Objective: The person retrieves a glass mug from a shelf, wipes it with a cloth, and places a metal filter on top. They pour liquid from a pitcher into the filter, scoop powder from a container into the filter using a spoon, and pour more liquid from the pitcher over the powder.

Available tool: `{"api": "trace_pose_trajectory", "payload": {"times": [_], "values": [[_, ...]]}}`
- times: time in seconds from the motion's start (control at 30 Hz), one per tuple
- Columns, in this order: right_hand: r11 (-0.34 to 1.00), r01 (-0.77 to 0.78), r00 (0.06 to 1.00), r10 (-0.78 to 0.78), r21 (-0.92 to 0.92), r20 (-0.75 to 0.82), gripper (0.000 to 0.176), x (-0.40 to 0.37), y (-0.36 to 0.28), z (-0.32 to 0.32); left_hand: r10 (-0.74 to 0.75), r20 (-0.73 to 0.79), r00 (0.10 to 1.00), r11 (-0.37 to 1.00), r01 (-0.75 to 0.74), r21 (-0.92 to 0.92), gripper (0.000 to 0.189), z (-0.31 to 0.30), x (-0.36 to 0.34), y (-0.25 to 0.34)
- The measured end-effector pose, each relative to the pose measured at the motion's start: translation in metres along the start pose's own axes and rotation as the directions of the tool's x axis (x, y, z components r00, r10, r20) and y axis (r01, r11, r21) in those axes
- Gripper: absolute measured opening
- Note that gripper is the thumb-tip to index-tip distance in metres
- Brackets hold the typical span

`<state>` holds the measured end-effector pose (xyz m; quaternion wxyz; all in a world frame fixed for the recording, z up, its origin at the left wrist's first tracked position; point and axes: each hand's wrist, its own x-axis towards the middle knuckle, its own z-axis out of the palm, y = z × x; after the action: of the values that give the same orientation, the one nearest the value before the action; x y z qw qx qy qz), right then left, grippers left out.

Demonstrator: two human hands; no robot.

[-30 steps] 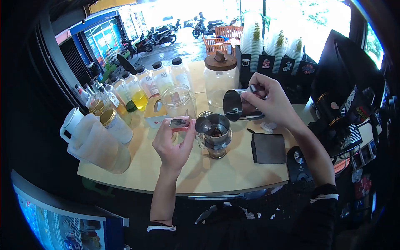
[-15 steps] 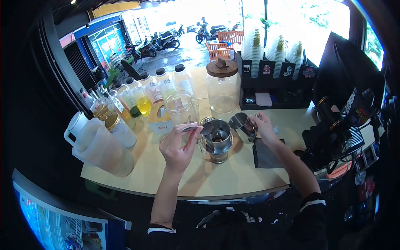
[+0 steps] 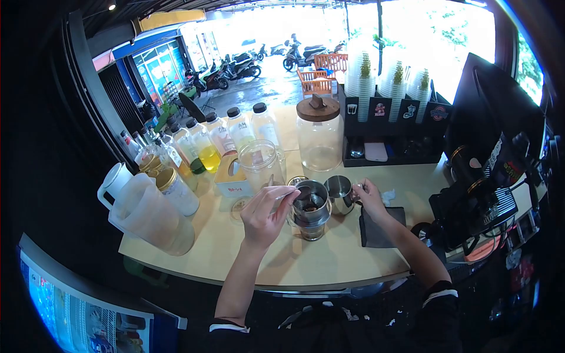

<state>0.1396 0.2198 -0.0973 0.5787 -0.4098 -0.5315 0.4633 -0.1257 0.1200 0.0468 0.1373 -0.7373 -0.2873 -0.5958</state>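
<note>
My left hand [image 3: 263,219] pinches a spoon [image 3: 303,193], its bowl at the upper left rim of a metal drip filter [image 3: 318,216]. Dark contents show inside the filter, which sits on a glass cup [image 3: 312,233] on the counter. To the right of it, my right hand [image 3: 371,200] is closed on the handle of a steel pitcher [image 3: 339,187]. The pitcher stands nearly upright beside the filter, with its mouth facing up. Just behind the filter is a small round metal piece [image 3: 298,180], partly hidden.
A clear open jar [image 3: 259,162] and a tissue box [image 3: 234,187] stand behind my left hand. Bottles [image 3: 239,125] line the far left, with plastic jugs [image 3: 154,215] nearer. A wooden-lidded jar [image 3: 321,138], cup rack [image 3: 393,144] and dark cloth [image 3: 382,227] are toward the right.
The spoon has come down to the filter's rim with my left hand. The pitcher has swung from tilted to nearly upright, closer to the filter. The whole view has shifted slightly.
</note>
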Motion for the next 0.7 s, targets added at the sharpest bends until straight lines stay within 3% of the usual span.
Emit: {"api": "trace_pose_trajectory", "payload": {"times": [0.1, 0.17, 0.2, 0.23, 0.27, 0.33, 0.4, 0.43, 0.5, 0.53, 0.6, 0.63, 0.7], "values": [[0.996, 0.007, 0.999, -0.004, -0.093, 0.041, 0.014, -0.004, -0.004, -0.011, -0.004, 0.04, 0.999, 0.999, 0.005, -0.033, 0.021, 0.004, -0.001, 0.001], [0.959, -0.11, 0.985, 0.141, -0.261, 0.101, 0.015, -0.005, -0.016, -0.017, 0.012, 0.078, 0.997, 0.999, -0.008, -0.052, 0.022, 0.007, 0.0, 0.003], [0.958, -0.106, 0.985, 0.138, -0.266, 0.104, 0.015, -0.006, -0.023, -0.016, 0.03, 0.122, 0.992, 0.997, -0.021, -0.074, 0.023, 0.008, 0.001, 0.003], [0.841, 0.119, 0.99, -0.063, -0.527, 0.122, 0.019, -0.008, -0.032, -0.017, 0.029, 0.116, 0.993, 0.997, -0.021, -0.073, 0.023, 0.008, 0.002, 0.003], [0.609, 0.308, 0.949, -0.247, -0.731, 0.194, 0.025, -0.012, -0.047, -0.014, 0.055, 0.166, 0.985, 0.995, -0.04, -0.093, 0.023, 0.009, 0.002, 0.002], [0.7, 0.389, 0.919, -0.254, -0.599, 0.3, 0.04, -0.027, -0.11, 0.011, 0.087, 0.212, 0.973, 0.991, -0.063, -0.117, 0.024, 0.012, 0.003, 0.001], [0.828, 0.438, 0.847, -0.251, -0.349, 0.468, 0.045, -0.049, -0.167, 0.036, 0.116, 0.262, 0.958, 0.987, -0.082, -0.137, 0.025, 0.015, 0.005, 0.002], [0.828, 0.437, 0.848, -0.25, -0.351, 0.467, 0.045, -0.057, -0.183, 0.046, 0.116, 0.262, 0.958, 0.987, -0.081, -0.139, 0.025, 0.016, 0.006, 0.003], [0.601, 0.75, 0.611, -0.467, -0.277, 0.639, 0.049, -0.066, -0.201, 0.063, 0.138, 0.277, 0.951, 0.985, -0.104, -0.135, 0.023, 0.018, 0.007, 0.005], [0.603, 0.747, 0.613, -0.465, -0.278, 0.639, 0.049, -0.066, -0.2, 0.066, 0.136, 0.279, 0.951, 0.985, -0.101, -0.137, 0.023, 0.017, 0.005, 0.005], [0.422, 0.837, 0.53, -0.471, -0.347, 0.705, 0.044, -0.063, -0.196, 0.07, 0.087, 0.312, 0.946, 0.994, -0.06, -0.094, 0.024, 0.016, -0.001, 0.002], [0.424, 0.837, 0.53, -0.47, -0.346, 0.706, 0.044, -0.063, -0.195, 0.07, 0.085, 0.312, 0.946, 0.994, -0.059, -0.093, 0.024, 0.017, -0.006, 0.0], [0.392, 0.842, 0.533, -0.488, -0.372, 0.691, 0.037, -0.063, -0.193, 0.068, -0.156, 0.184, 0.97, 0.978, 0.178, -0.107, 0.044, 0.02, -0.017, -0.002]]}}
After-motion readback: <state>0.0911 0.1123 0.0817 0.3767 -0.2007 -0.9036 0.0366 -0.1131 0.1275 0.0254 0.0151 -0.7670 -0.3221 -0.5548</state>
